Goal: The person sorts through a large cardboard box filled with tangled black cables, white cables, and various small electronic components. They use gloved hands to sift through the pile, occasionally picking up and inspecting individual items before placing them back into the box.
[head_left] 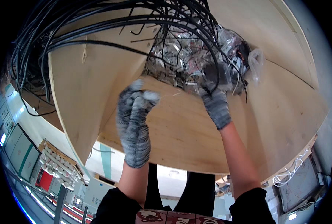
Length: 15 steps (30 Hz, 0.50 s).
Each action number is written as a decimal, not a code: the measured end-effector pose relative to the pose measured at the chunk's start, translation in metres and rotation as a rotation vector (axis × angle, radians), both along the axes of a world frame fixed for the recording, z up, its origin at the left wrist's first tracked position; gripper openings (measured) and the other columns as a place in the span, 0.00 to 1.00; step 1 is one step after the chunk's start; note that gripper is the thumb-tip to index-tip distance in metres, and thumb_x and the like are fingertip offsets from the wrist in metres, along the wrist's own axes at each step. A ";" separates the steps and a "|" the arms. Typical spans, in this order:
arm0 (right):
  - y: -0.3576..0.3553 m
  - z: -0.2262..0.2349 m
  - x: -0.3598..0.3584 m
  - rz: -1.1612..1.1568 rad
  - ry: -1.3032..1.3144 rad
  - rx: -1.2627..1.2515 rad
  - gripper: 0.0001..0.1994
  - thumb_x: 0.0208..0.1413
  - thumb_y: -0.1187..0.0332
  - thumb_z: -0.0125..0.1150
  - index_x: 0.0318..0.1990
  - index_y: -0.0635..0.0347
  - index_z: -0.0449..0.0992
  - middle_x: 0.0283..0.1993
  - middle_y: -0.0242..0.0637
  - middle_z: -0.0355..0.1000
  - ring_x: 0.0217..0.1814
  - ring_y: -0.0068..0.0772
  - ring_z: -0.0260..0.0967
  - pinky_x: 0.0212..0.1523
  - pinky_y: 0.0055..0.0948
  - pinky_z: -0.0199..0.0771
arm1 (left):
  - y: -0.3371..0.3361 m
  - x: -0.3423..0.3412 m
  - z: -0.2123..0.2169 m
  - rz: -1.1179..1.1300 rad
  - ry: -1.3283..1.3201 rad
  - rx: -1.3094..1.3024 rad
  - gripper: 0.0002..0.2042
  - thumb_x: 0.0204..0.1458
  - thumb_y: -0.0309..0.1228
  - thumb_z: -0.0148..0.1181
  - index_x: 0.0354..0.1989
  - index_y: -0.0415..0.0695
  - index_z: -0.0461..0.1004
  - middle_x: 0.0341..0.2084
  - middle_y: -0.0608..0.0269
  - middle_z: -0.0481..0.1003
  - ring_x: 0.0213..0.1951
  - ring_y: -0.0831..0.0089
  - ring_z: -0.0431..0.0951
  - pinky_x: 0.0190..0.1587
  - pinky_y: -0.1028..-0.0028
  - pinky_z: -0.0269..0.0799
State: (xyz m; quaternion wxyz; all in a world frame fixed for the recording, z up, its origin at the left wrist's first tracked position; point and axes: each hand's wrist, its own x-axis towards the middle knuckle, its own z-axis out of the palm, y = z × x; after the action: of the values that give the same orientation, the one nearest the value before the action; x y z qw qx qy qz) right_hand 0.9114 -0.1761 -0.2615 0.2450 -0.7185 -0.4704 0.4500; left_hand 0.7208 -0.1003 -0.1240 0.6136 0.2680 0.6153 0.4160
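Observation:
Both my hands wear grey knitted gloves. At centre left, my left hand (134, 123) is raised over the wooden surface (177, 128), its fingers loosely bent, slightly apart, and nothing visible in them. My right hand (216, 108) is at the front edge of a heap of clear plastic bags with small parts (186, 56). Its fingertips close on the lower end of a black cable (217, 67) that curves down from above. The fingertips are partly hidden and blurred. A dark round piece (210, 71) lies in the heap just beyond them.
A thick bundle of black cables (95, 28) arches over a tall wooden panel (80, 82) at the left. An upright wooden side (304, 41) curves round the right. Loose white cables (291, 173) hang at the lower right. A rack of white rolls (57, 166) stands at lower left.

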 end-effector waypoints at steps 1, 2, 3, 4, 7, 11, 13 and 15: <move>0.009 -0.027 0.000 0.102 -0.094 0.089 0.09 0.54 0.73 0.53 0.42 0.60 0.75 0.38 0.46 0.74 0.39 0.47 0.73 0.42 0.38 0.73 | 0.007 -0.005 0.004 -0.015 0.044 0.057 0.15 0.58 0.32 0.51 0.50 0.35 0.68 0.35 0.60 0.73 0.43 0.69 0.74 0.50 0.70 0.70; 0.016 -0.053 -0.002 0.212 -0.147 0.012 0.11 0.52 0.73 0.54 0.43 0.60 0.75 0.41 0.47 0.73 0.43 0.47 0.72 0.45 0.38 0.71 | 0.011 -0.009 0.003 -0.031 0.081 0.109 0.15 0.59 0.30 0.50 0.50 0.35 0.67 0.36 0.60 0.73 0.42 0.70 0.74 0.50 0.70 0.70; 0.024 -0.078 -0.010 0.321 -0.198 -0.069 0.13 0.50 0.74 0.54 0.45 0.60 0.74 0.44 0.48 0.72 0.48 0.47 0.70 0.49 0.37 0.70 | 0.014 -0.014 0.000 -0.091 0.113 0.164 0.14 0.59 0.28 0.47 0.51 0.35 0.67 0.38 0.59 0.73 0.41 0.71 0.74 0.50 0.71 0.69; 0.032 -0.103 -0.020 0.430 -0.244 -0.154 0.16 0.48 0.74 0.55 0.47 0.59 0.74 0.48 0.48 0.71 0.52 0.47 0.69 0.53 0.37 0.68 | 0.016 -0.019 0.001 -0.150 0.150 0.214 0.13 0.60 0.25 0.45 0.52 0.35 0.66 0.40 0.58 0.73 0.40 0.73 0.74 0.50 0.72 0.68; 0.062 -0.153 -0.083 0.524 -0.233 -0.342 0.16 0.50 0.69 0.52 0.48 0.56 0.73 0.47 0.44 0.72 0.52 0.48 0.68 0.53 0.36 0.68 | 0.026 -0.044 0.026 -0.392 0.583 0.309 0.11 0.58 0.25 0.47 0.46 0.35 0.71 0.41 0.55 0.74 0.43 0.70 0.74 0.51 0.71 0.67; 0.065 -0.216 -0.140 0.782 -0.488 0.075 0.19 0.57 0.67 0.41 0.56 0.53 0.66 0.59 0.42 0.63 0.61 0.47 0.60 0.61 0.38 0.58 | 0.035 -0.055 0.040 -0.670 0.876 0.403 0.10 0.54 0.24 0.51 0.42 0.37 0.74 0.43 0.50 0.75 0.45 0.67 0.74 0.51 0.69 0.67; 0.056 -0.281 -0.141 0.727 -0.577 0.267 0.21 0.57 0.66 0.42 0.60 0.51 0.63 0.65 0.41 0.57 0.66 0.47 0.54 0.64 0.42 0.53 | 0.038 -0.049 0.033 -0.656 0.795 0.376 0.10 0.52 0.23 0.51 0.41 0.38 0.74 0.43 0.49 0.75 0.45 0.65 0.74 0.50 0.69 0.68; 0.065 -0.309 -0.143 0.685 -0.541 0.163 0.23 0.57 0.64 0.43 0.62 0.50 0.60 0.68 0.40 0.53 0.69 0.46 0.50 0.65 0.45 0.50 | 0.035 -0.045 0.021 -0.600 0.700 0.265 0.09 0.52 0.22 0.50 0.40 0.37 0.75 0.43 0.50 0.75 0.45 0.63 0.75 0.50 0.68 0.68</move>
State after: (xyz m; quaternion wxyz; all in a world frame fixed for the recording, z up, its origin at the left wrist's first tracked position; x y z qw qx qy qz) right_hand 0.7683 -0.1109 -0.5703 0.0057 -0.5915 -0.7625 0.2622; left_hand 0.6755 -0.0657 -0.1025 0.4230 0.6337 0.6222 0.1801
